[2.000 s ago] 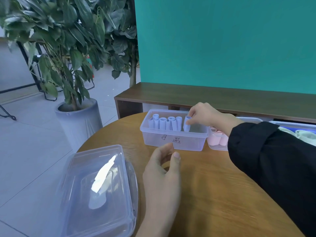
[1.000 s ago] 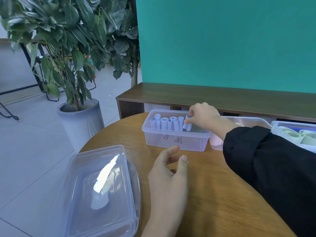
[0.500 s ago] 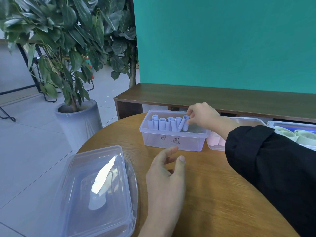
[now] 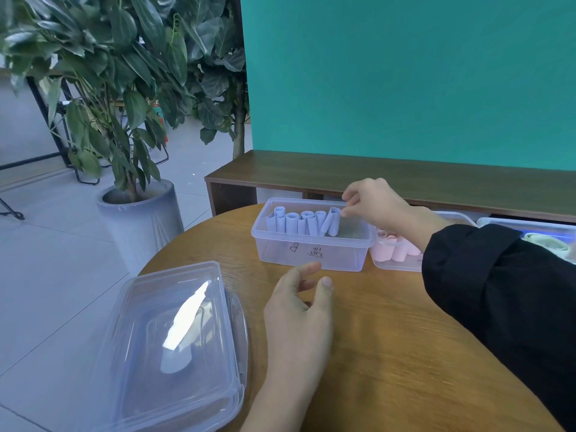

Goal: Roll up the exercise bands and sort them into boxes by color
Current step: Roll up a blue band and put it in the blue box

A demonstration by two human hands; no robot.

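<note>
Rightmost blue roll (image 4: 332, 222) now tilted left against its row, my right hand (image 4: 374, 202) pinching its top inside the clear box (image 4: 311, 254), my left hand (image 4: 300, 310) hovering loosely open over the table (image 4: 389, 353).

Bare table (image 4: 389, 338) between the lids (image 4: 174, 344) and boxes (image 4: 311, 254); the box's right end seems free

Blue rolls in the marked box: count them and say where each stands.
6 visible, in a row along the box's far wall: at, and the tilted last one at the right hand. Others may be hidden.
</note>
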